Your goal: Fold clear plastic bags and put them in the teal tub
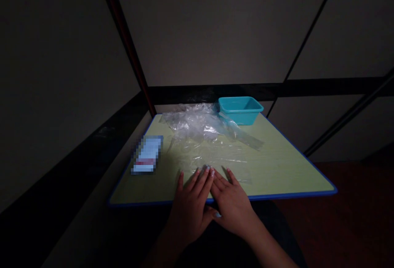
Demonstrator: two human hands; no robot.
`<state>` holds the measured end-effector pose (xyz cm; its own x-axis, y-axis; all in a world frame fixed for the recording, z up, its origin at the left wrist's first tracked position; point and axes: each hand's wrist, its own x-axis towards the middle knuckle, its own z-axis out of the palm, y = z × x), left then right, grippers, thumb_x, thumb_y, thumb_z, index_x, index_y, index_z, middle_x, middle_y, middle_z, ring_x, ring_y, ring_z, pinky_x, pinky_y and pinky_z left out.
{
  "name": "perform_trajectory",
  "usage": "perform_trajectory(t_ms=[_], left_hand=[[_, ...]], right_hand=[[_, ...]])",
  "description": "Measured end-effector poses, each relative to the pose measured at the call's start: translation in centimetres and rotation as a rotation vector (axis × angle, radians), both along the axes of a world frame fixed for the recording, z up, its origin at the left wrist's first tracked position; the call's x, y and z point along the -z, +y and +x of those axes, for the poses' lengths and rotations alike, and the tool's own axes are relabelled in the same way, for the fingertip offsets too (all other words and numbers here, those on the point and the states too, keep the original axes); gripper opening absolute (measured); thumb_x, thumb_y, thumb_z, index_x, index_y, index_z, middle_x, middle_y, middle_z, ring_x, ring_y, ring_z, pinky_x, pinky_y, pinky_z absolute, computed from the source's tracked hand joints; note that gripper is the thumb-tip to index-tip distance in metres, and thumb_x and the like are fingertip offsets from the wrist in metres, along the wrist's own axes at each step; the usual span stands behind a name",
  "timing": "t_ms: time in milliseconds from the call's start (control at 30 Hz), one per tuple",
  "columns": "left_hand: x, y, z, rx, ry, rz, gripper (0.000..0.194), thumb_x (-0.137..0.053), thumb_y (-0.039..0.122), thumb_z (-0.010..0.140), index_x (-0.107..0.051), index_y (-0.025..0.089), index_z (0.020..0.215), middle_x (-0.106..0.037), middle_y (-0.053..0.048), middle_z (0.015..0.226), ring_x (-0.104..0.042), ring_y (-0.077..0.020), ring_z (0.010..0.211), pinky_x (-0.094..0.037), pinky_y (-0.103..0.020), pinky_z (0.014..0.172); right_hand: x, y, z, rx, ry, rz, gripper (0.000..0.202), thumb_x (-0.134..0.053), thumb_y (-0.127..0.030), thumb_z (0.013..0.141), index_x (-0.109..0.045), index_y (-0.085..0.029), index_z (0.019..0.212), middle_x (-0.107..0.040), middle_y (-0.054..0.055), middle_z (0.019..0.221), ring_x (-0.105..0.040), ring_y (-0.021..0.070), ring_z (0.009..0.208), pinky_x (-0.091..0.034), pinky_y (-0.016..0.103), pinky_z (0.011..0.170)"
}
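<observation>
My left hand (192, 202) rests at the front edge of the pale green table (286, 165), fingers stretched forward and apart. Beside it lies my right hand (232, 202), also with its fingers stretched out, its fingertips meeting those of my left hand. Neither hand holds anything. Just beyond the fingertips, a thin clear plastic sheet (212, 153) lies flat on the table. It runs back to a crumpled heap of clear plastic (197, 122), which reaches the turquoise basket (241, 116) at the back right.
A blurred-out flat rectangular object (147, 155) lies near the table's left edge. Blue trim (292, 195) borders the table. Dark-framed panels (215, 30) stand behind it and to the left. Dark red floor (338, 227) shows at the lower right.
</observation>
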<state>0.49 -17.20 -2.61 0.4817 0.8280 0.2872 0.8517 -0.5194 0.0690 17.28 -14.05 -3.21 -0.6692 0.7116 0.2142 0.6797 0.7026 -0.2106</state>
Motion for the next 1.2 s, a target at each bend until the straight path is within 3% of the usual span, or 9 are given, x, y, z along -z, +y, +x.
perform_trajectory(t_ms=[167, 333, 533, 767, 1000, 1200], left_hand=[[0.6, -0.4, -0.9, -0.131, 0.055, 0.023, 0.072, -0.051, 0.047, 0.083, -0.025, 0.020, 0.145, -0.028, -0.015, 0.150, -0.028, -0.0352, 0.135, -0.010, -0.060, 0.107], [1.0, -1.0, -2.3, -0.243, 0.092, 0.025, 0.065, -0.048, 0.046, 0.085, -0.031, 0.023, 0.143, -0.034, -0.015, 0.147, -0.033, -0.0354, 0.132, -0.014, -0.066, 0.104], [1.0, -1.1, -2.7, -0.251, 0.108, 0.037, 0.062, -0.047, 0.041, 0.085, -0.034, 0.018, 0.142, -0.031, -0.015, 0.148, -0.029, -0.0365, 0.134, -0.011, -0.069, 0.102], [0.2, 0.7, -2.4, -0.116, 0.070, 0.023, 0.058, -0.045, 0.033, 0.085, -0.035, 0.019, 0.141, -0.033, -0.013, 0.147, -0.030, -0.0339, 0.134, -0.010, -0.066, 0.105], [0.3, 0.5, -3.0, -0.207, 0.072, 0.014, 0.054, -0.046, 0.029, 0.085, -0.039, 0.022, 0.138, -0.041, -0.011, 0.143, -0.033, -0.0343, 0.133, -0.011, -0.071, 0.102], [0.4, -0.5, -3.2, -0.260, 0.093, -0.013, 0.052, -0.045, 0.033, 0.086, -0.042, 0.023, 0.137, -0.042, -0.010, 0.142, -0.035, -0.0348, 0.131, -0.014, -0.071, 0.101]], right_hand=[[-0.2, 0.0, 0.0, -0.007, -0.004, -0.011, 0.076, -0.053, -0.045, 0.081, -0.027, -0.012, 0.145, -0.029, 0.015, 0.148, -0.025, 0.0272, 0.137, -0.006, 0.053, 0.113], [-0.4, 0.1, 0.0, 0.003, 0.012, -0.013, 0.079, -0.047, -0.052, 0.085, -0.020, -0.011, 0.147, -0.024, 0.015, 0.149, -0.024, 0.0252, 0.138, -0.006, 0.051, 0.113], [-0.4, 0.1, -0.1, 0.001, 0.013, -0.010, 0.078, -0.047, -0.052, 0.085, -0.021, -0.012, 0.146, -0.026, 0.015, 0.149, -0.023, 0.0243, 0.138, -0.004, 0.050, 0.114], [-1.8, -0.5, 0.8, 0.020, 0.063, 0.006, 0.075, -0.048, -0.050, 0.086, -0.017, -0.020, 0.148, -0.023, 0.010, 0.151, -0.021, 0.0226, 0.139, -0.011, 0.051, 0.113], [-1.4, -0.3, 5.5, 0.228, 0.049, 0.007, 0.069, -0.046, -0.051, 0.088, -0.023, -0.021, 0.146, -0.032, 0.012, 0.147, -0.031, 0.0260, 0.135, -0.008, 0.057, 0.111], [-1.1, -0.2, 6.4, 0.225, 0.021, 0.012, 0.070, -0.044, -0.054, 0.088, -0.024, -0.020, 0.146, -0.035, 0.012, 0.146, -0.035, 0.0260, 0.133, -0.006, 0.057, 0.111]])
